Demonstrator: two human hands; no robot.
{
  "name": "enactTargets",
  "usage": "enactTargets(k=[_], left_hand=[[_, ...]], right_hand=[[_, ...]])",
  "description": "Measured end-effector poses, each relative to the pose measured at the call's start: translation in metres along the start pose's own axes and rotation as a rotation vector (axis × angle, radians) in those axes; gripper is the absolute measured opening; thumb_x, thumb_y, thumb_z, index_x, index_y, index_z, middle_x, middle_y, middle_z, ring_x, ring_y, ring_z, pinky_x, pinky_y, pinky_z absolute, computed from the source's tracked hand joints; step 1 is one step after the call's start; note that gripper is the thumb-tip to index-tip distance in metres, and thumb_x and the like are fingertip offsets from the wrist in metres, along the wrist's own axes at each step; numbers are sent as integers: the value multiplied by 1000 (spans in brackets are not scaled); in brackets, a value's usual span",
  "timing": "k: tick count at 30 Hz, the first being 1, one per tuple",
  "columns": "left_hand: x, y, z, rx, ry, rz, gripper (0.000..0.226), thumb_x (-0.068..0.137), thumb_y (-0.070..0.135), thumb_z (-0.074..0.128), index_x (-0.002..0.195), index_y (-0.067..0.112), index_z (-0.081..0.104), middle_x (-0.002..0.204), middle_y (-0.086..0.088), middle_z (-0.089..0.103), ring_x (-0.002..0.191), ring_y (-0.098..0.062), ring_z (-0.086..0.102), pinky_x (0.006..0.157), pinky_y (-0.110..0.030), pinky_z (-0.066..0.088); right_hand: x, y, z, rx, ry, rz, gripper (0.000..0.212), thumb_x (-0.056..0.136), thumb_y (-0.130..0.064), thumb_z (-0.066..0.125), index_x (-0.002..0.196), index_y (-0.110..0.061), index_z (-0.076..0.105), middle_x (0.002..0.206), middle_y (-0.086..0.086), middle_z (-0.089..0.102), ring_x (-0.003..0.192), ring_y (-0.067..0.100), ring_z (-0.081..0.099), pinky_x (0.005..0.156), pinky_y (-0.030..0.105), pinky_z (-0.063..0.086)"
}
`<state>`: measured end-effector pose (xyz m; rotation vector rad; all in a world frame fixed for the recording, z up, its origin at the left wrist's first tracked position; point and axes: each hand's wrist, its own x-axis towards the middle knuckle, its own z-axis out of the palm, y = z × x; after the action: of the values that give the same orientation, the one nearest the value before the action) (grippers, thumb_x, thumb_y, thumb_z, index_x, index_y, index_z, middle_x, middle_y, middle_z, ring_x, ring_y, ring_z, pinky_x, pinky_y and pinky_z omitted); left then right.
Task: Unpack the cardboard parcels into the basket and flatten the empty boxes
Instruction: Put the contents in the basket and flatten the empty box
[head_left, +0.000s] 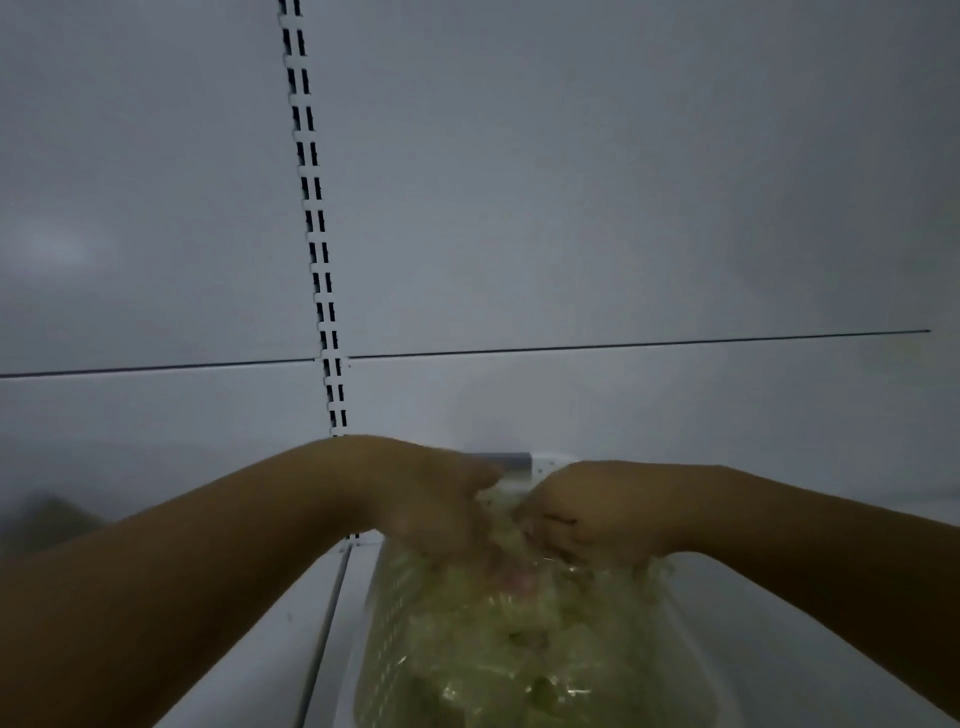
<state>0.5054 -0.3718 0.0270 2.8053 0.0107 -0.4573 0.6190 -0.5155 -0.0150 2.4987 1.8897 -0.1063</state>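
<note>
Both hands, left (431, 499) and right (587, 512), clutch a clear plastic bag (509, 639).

Dim white shelving bay

A slotted upright (317, 249) runs down the white back panel (597, 182); a thin horizontal seam (623, 344) crosses it low down, and a white shelf (291, 639) lies below.

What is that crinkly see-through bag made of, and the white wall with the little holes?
The bag looks like thin clear plastic film: it is glossy, wrinkled, and greenish contents show through it. Both hands, left and right, bunch its top. The wall panel looks like smooth white-painted metal, though the blur leaves that open. The slotted strip is probably metal too, given its neat punched slots.
</note>
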Motion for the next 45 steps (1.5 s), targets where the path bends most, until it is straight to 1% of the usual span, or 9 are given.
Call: enactTargets(k=[6, 10, 18, 21, 24, 29, 34, 39, 45], left_hand=[[11, 3, 13, -37, -142, -43, 52, 75, 48, 71, 117, 32, 47, 111, 16, 58, 97, -3, 56, 86, -13, 44], [9, 5, 23, 49, -141, -99, 82, 73, 54, 70, 139, 30, 28, 126, 12, 46, 107, -7, 42, 89, -20, 31], [2, -5, 36, 275, 8, -198, 117, 62, 81, 52, 147, 29, -9, 159, 2, 9, 145, -23, 6, 113, -57, -11], [-7, -15, 40, 54, 141, -52, 115, 58, 80, 46, 147, 34, -11, 158, 7, 1, 145, -16, -5, 117, -44, -3], [-17, -23, 44, -359, 330, 78, 104, 60, 66, 61, 144, 47, 3, 138, 24, 29, 127, 10, 31, 95, -3, 33], [-14, -25, 54, -377, 453, -51, 106, 52, 68, 63, 142, 52, 11, 157, 3, -14, 146, -25, 2, 117, -48, 14], [-19, -21, 50, -64, 635, 55, 91, 73, 62, 58, 147, 36, 12, 157, 7, -13, 143, -17, -17, 115, -46, 1], [-60, -32, 31, -20, 647, 127, 80, 80, 60, 56, 146, 30, 20, 159, 4, 9, 145, -19, -3, 114, -45, 10], [-108, -62, 46, -129, 397, 136, 59, 88, 53, 51, 139, 27, 38, 142, -2, 44, 120, -23, 48, 98, -36, 38]], right_hand=[[-17, 3, 23, 862, 828, 40, 29, 91, -37, 39, 103, -26, 62, 101, -8, 67, 95, 5, 64, 89, 29, 53], [-34, 3, -4, 641, 399, 8, 56, 71, -65, 42, 110, -33, 66, 113, -22, 64, 102, -10, 57, 87, 7, 43], [-39, -9, -10, 37, 26, 59, 66, 80, -52, 62, 138, -34, 39, 146, -14, 35, 131, 8, 34, 106, 25, 28], [-38, -10, -10, -7, 10, 77, 63, 80, -54, 61, 137, -33, 41, 142, -12, 41, 126, 10, 39, 105, 29, 33], [-39, -8, -9, 2, -17, 30, 55, 87, -54, 51, 136, -33, 41, 142, -14, 41, 118, 5, 42, 95, 20, 33], [-47, -9, 5, 316, 166, 88, 41, 87, -54, 41, 125, -38, 43, 127, -18, 51, 109, -4, 49, 88, 16, 43], [-53, -19, 7, 476, 636, 162, 49, 81, -57, 29, 111, -26, 53, 114, -1, 60, 109, 18, 57, 96, 45, 48], [-24, -18, -35, 456, 591, 190, 55, 79, -80, 26, 98, -46, 64, 106, -21, 65, 101, -3, 58, 88, 29, 44], [1, -31, -58, -2, 338, 428, 49, 81, -64, 33, 67, -34, 69, 70, -22, 68, 69, 0, 63, 71, 24, 47]])
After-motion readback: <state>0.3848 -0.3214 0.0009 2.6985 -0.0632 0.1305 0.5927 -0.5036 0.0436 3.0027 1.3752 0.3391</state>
